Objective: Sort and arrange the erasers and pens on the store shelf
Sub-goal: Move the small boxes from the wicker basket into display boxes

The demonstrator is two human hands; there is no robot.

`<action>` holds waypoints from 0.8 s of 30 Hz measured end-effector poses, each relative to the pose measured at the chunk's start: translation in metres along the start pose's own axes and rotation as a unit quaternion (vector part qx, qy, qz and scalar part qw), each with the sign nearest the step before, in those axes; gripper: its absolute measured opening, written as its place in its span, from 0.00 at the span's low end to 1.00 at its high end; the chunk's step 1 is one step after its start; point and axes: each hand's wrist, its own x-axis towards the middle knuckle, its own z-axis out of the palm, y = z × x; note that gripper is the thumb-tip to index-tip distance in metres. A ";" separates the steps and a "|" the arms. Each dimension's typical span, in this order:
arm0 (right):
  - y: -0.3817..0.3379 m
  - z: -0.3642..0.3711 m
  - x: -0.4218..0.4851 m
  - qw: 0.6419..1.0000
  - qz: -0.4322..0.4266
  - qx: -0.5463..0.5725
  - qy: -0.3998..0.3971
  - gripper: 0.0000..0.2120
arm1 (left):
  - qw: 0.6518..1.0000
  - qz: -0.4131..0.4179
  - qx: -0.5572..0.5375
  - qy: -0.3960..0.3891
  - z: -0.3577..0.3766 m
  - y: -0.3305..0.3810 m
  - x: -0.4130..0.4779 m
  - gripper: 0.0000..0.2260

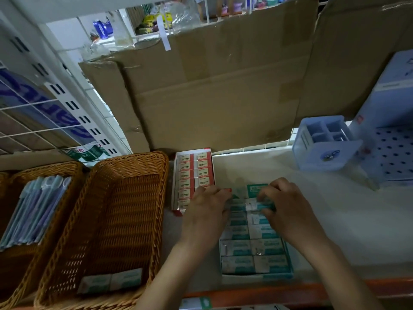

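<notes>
A teal display box of wrapped erasers (pixel 254 256) lies on the white shelf in front of me. Both hands work at its far end. My left hand (pixel 207 211) rests on the box's left side with curled fingers touching the erasers. My right hand (pixel 283 206) pinches a teal-and-white eraser (pixel 252 206) at the top row. Behind the left hand stands a red box of 2B erasers (pixel 192 175). A wicker basket (pixel 116 220) on the left holds two teal erasers (pixel 111 281) at its near end. A second basket (pixel 13 260) holds packed pens (pixel 33 211).
Large cardboard sheets (pixel 212 86) close off the back of the shelf. A pale blue desk organiser (pixel 324 144) and a dotted box (pixel 393 151) stand at the right. A wire rack (pixel 33 117) is at the left. An orange shelf edge (pixel 268 291) runs along the front.
</notes>
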 end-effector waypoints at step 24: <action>-0.229 0.045 -0.018 0.919 -0.330 -0.023 -0.214 0.12 | 0.944 -0.237 0.150 -0.172 -0.107 -0.133 -0.134 0.19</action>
